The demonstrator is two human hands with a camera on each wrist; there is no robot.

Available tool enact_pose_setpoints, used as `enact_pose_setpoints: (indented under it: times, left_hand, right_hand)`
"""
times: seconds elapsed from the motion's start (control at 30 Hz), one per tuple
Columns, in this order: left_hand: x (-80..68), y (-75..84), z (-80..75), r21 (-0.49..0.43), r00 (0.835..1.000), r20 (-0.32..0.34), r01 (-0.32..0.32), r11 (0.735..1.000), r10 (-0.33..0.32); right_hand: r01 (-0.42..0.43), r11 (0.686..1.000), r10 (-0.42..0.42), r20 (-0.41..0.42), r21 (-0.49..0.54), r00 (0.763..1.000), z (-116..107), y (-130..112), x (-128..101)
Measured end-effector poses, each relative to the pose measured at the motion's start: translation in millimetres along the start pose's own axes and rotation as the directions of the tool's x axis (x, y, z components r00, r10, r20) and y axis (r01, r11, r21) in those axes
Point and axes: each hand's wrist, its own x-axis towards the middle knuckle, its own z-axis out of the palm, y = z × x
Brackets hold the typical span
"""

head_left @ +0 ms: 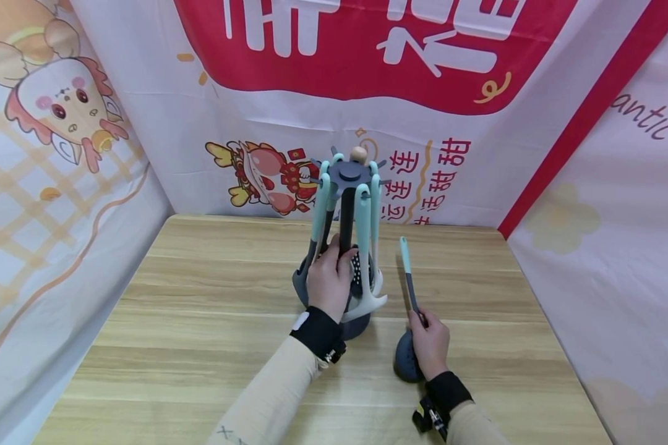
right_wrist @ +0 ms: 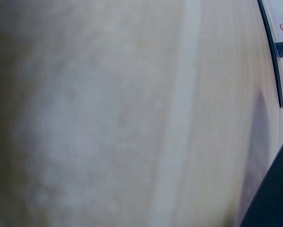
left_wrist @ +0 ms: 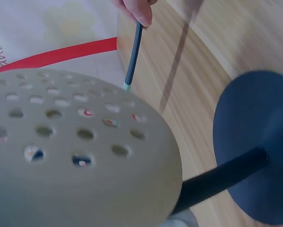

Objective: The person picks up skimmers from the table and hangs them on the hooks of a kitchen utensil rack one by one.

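Observation:
In the head view my left hand (head_left: 328, 278) grips the dark pole of a utensil rack (head_left: 347, 222), low among the hanging tools. Mint-handled kitchen utensils (head_left: 363, 228) hang round its top. My right hand (head_left: 430, 343) holds a slotted ladle (head_left: 406, 358) by the lower handle, close to its dark rounded head; the mint handle end points away toward the back. In the left wrist view a perforated utensil head (left_wrist: 84, 189) fills the foreground, with the rack's round base (left_wrist: 250, 123) beyond it. Right fingers (left_wrist: 139, 9) pinch the ladle handle (left_wrist: 133, 61) there.
A wooden table (head_left: 200, 296) lies under everything, backed by a printed cloth (head_left: 323, 111) with cloth on both sides. In the right wrist view the tabletop (right_wrist: 132, 118) fills most of the frame, and the rack's base edge (right_wrist: 272, 61) shows at the right.

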Motion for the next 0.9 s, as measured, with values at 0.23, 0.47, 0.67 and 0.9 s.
enact_pose_setpoints:
  times: [0.23, 0.47, 0.67, 0.9]
  left_hand:
    - [-3.7, 1.2, 9.2, 0.007, 0.994, -0.099, -0.055, 0.998, 0.056]
    - [-5.5, 3.9, 13.3, 0.011, 0.988, -0.129, -0.082, 0.997, 0.083]
    - [-5.6, 6.4, 11.9, 0.011, 0.990, -0.119, -0.074, 0.997, 0.075]
    - [-5.3, 5.9, 10.7, -0.030, 0.995, -0.082, -0.060, 0.998, 0.057]
  right_hand:
    - [0.025, 0.999, -0.023, -0.029, 0.044, 0.999, -4.3, -2.4, -3.3]
    - [0.051, 0.996, -0.046, -0.067, 0.069, 0.997, -4.4, -0.5, -6.0]
    - [0.084, 0.991, -0.072, -0.113, 0.105, 0.991, -2.5, 0.1, -7.5]
    - [0.080, 0.992, -0.070, -0.095, 0.098, 0.993, -5.2, -2.9, -9.6]
